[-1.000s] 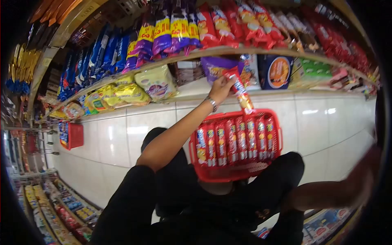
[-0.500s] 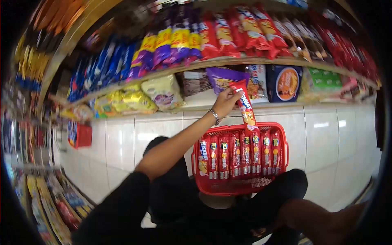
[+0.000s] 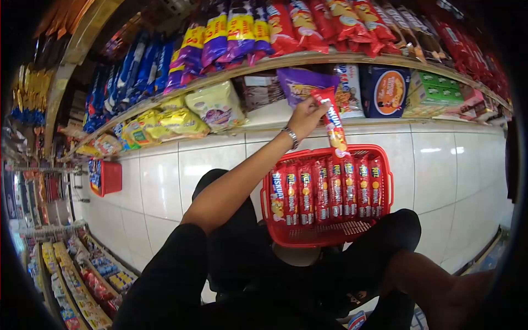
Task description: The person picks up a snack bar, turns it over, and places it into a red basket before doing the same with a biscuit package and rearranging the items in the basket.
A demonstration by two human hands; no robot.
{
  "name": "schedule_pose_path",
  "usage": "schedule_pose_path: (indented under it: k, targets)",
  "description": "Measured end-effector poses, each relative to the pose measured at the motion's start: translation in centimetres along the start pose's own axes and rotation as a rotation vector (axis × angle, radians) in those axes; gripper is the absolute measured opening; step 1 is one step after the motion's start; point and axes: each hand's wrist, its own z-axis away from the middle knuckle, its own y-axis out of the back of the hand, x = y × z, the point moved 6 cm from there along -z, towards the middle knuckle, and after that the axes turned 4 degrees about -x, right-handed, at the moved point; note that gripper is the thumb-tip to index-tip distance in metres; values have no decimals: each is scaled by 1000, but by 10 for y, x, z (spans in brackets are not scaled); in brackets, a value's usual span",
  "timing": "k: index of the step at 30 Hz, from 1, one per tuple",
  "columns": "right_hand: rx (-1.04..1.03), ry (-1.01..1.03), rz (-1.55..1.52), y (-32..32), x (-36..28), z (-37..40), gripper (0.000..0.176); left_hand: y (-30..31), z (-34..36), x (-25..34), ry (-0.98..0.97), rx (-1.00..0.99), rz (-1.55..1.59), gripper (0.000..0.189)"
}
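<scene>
My left hand (image 3: 308, 116) grips the top end of a long red Biskuat pack (image 3: 333, 124), which hangs over the far rim of a red basket (image 3: 291, 240). Upright in the basket stands a row of several red Ritz packs (image 3: 322, 190), with another Biskuat pack (image 3: 277, 199) at the row's left end. My right hand is hidden; only my bare right forearm (image 3: 426, 278) shows at the lower right.
Beyond the basket, a shelf (image 3: 264, 133) holds a purple bag (image 3: 294, 88), yellow bags (image 3: 176, 124) and green boxes (image 3: 434, 93). Red, purple and blue packs fill the shelf above. A smaller red basket (image 3: 111, 177) stands on the tiled floor (image 3: 432, 176) at left.
The view has shifted, so the basket sits slightly higher in it. My left hand still holds the Biskuat pack, now seen slightly higher.
</scene>
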Motion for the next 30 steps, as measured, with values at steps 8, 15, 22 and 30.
schedule_pose_path:
  k: [8,15,22,30]
  targets:
    - [29,5,-30,2,5,-1,126,-11,4,9,76,-72,90,33]
    - [-14,25,-24,9,-5,-2,130,6,-4,-1,12,0,-55,28]
    - [-47,13,54,-11,-1,-6,133,-1,7,14,79,-33,103,28]
    - [-8,36,56,-12,3,6,137,1,12,6,66,-94,-6,34]
